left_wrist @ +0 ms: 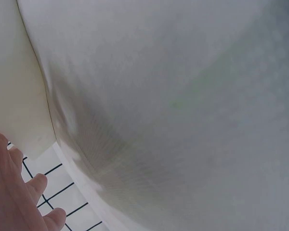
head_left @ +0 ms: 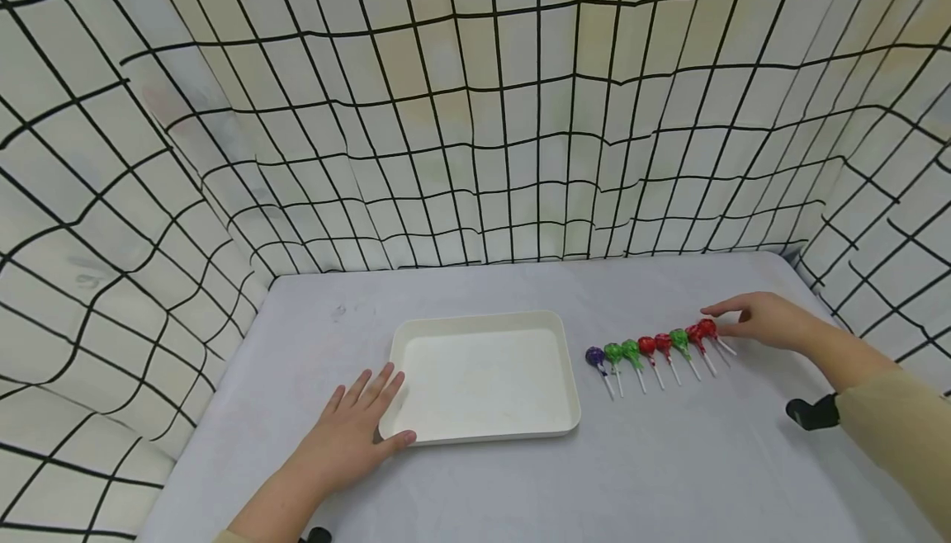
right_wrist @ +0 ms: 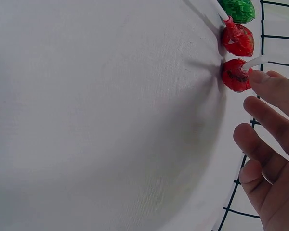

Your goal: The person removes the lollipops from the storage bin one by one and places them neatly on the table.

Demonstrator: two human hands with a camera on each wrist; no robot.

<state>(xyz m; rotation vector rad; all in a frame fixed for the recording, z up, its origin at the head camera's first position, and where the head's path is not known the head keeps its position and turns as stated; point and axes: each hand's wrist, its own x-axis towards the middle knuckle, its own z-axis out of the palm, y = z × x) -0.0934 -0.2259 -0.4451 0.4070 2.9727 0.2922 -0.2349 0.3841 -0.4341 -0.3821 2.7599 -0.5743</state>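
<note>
My left hand (head_left: 349, 436) lies spread at the lower left corner of a white tray (head_left: 483, 378), its fingers straight over the rim. Part of that hand (left_wrist: 14, 187) shows at the lower left of the left wrist view. My right hand (head_left: 768, 324) is at the right end of a slanting row of wrapped lollipops. Its thumb (right_wrist: 260, 79) touches or nearly touches the end red lollipop (right_wrist: 236, 75); the forefinger reaches past the candy, apart from it. The other fingers are loosely bent. Another red lollipop (right_wrist: 238, 39) lies beside it, then a green lollipop (right_wrist: 238, 9).
The row continues left with more red and green lollipops (head_left: 630, 351), ending in a purple lollipop (head_left: 595, 356) near the tray's right side. A white cloth covers the table (head_left: 594, 477). Black-lined netting (head_left: 505, 147) over white sheeting walls the back and sides.
</note>
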